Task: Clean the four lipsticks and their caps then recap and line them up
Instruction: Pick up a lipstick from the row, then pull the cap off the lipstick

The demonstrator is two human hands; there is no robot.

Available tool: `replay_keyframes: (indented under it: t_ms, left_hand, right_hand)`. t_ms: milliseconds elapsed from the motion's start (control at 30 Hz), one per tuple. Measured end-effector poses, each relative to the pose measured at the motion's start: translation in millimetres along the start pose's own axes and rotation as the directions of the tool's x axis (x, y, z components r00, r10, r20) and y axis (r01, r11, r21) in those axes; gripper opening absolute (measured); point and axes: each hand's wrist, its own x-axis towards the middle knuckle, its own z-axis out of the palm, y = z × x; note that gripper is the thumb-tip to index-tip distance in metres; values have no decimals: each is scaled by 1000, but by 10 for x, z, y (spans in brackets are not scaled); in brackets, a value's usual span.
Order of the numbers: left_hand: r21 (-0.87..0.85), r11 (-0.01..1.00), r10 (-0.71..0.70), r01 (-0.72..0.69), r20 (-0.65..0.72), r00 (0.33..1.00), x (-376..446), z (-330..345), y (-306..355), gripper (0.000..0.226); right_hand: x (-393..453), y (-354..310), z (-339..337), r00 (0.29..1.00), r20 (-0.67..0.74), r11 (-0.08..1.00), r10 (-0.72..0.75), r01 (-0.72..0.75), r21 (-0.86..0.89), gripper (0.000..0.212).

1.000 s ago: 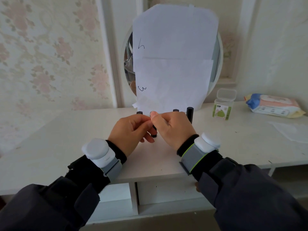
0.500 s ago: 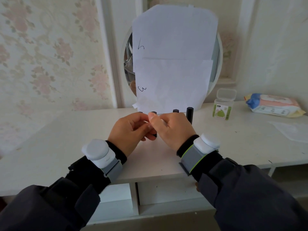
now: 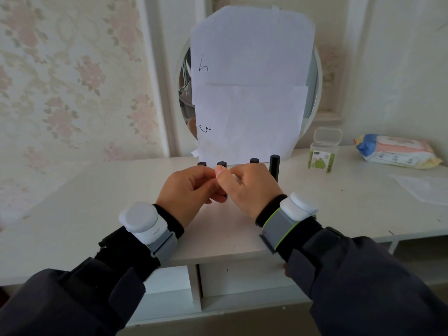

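My left hand and my right hand meet over the middle of the white table. Between them stands a black lipstick; only its top and its bottom end show past my fingers. The left hand grips it. My right thumb and fingers pinch a small white wipe against its upper part. Behind my hands stand three more black lipsticks: one at the left, one at the right, and a taller one furthest right.
A round mirror covered with white paper stands at the back. To the right are a small clear box with a green label, a pack of wet wipes and a flat white sheet. Open shelves lie below the table edge.
The held lipstick has come up a little, so its top now shows above my fingers. Both hands have stayed in the same spot.
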Motion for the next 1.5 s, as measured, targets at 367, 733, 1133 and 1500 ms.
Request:
replay_keyframes:
  t_ms: [367, 733, 1133, 1500]
  left_hand:
    - [-25, 1000, 14, -15, -27, 1000, 4, -9, 8, 11]
    - [8, 999, -38, 39, -50, 998, 20, -49, 8, 15]
    - [-17, 999, -34, 33, -56, 998, 14, -34, 36, 21]
    - [-38, 998, -56, 54, -64, 996, 45, -42, -11, 27]
  right_hand:
    - [-23, 12, -10, 999, -27, 1000, -29, 29, -1, 80]
    - [-27, 34, 11, 1000, 4, 1000, -9, 9, 25, 75]
    - [-27, 48, -9, 999, -50, 998, 0, 3, 62, 76]
    - [-7, 178, -328, 689, -710, 950, 148, 100, 295, 28]
